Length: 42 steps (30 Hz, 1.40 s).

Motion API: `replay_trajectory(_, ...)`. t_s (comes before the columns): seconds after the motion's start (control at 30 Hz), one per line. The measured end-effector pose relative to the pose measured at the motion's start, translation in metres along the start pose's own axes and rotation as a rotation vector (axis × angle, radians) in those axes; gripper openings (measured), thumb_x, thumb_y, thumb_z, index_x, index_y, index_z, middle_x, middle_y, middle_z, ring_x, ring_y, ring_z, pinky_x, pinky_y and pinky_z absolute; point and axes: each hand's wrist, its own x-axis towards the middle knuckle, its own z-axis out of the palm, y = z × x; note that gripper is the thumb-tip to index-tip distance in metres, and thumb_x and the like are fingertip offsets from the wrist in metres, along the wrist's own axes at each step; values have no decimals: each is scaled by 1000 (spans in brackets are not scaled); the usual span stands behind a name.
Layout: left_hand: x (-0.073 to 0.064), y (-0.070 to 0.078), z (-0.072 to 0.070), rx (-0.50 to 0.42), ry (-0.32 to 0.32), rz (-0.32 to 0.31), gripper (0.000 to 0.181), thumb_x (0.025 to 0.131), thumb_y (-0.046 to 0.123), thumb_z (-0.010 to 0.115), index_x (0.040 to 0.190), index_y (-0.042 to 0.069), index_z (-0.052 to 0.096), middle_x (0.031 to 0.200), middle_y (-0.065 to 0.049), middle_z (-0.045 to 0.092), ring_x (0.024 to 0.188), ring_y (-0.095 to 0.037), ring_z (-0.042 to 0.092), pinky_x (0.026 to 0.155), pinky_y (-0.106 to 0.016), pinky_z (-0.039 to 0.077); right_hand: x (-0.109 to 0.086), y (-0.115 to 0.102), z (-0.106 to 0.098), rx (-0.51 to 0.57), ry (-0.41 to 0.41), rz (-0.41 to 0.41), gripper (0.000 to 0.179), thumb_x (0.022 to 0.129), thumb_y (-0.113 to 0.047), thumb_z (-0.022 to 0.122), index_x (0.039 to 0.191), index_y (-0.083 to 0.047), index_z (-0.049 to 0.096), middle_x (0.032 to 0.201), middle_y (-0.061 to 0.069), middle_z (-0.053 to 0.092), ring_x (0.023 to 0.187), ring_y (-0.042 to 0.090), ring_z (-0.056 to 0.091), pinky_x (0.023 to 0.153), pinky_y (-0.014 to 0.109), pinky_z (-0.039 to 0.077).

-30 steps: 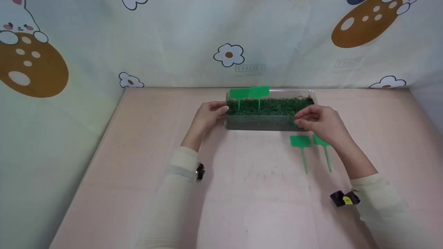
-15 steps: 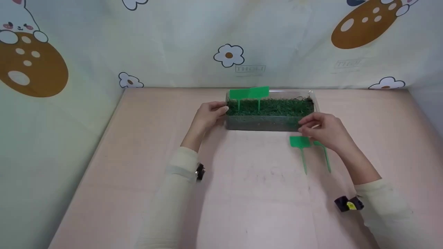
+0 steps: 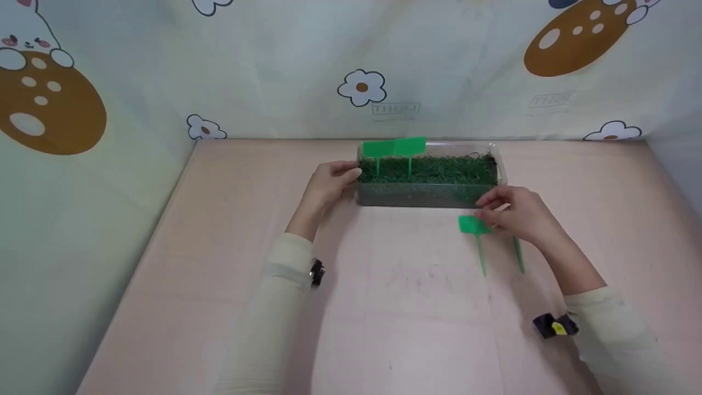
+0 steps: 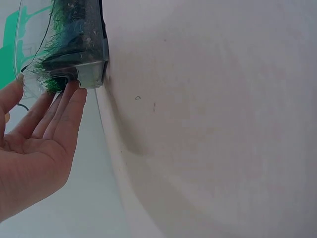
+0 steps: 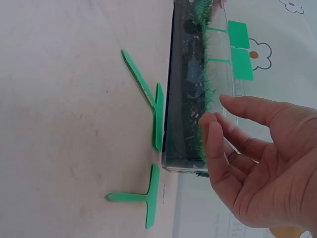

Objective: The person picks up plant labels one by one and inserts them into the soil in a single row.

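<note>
In the head view, a clear planter box filled with green grass stands at the back of the table. Two green plant labels stick up from the grass at its left end. My left hand touches the box's left end; its fingers lie fairly straight against the end wall, thumb at the rim. My right hand, loosely bent and holding nothing, hovers by the front right corner. Below it lie a green plant label and a second label, partly hidden in the head view.
A pale pink table surface extends in front of the box. Right behind the box rises a white backdrop printed with flowers and rabbits. Black cameras sit at both wrists, such as the right wrist camera.
My right hand has moved down and slightly right, away from the box's front wall, to over the two loose labels, covering more of the right one. My left hand has stayed put.
</note>
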Motion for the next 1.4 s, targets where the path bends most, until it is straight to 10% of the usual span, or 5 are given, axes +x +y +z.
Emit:
replay_trajectory(0.97, 0, 1, 0, 8, 1, 2, 42, 102, 24, 59, 140, 8, 57, 140, -10, 60, 129, -21, 59, 110, -36, 48, -2, 5, 5, -278, -181, 97, 21, 89, -24, 74, 86, -4, 73, 73, 4, 68, 65, 16, 60, 56, 26, 45)
replay_trajectory(1.4, -1, 0, -1, 33, 4, 6, 41, 102, 25, 59, 140, 8, 57, 141, -10, 60, 129, -20, 59, 109, -34, 49, -1, 3, 16, -353, -160, 95, 33, 87, -20, 76, 58, -12, 62, 49, -8, 41, 50, 11, 40, 49, 25, 33)
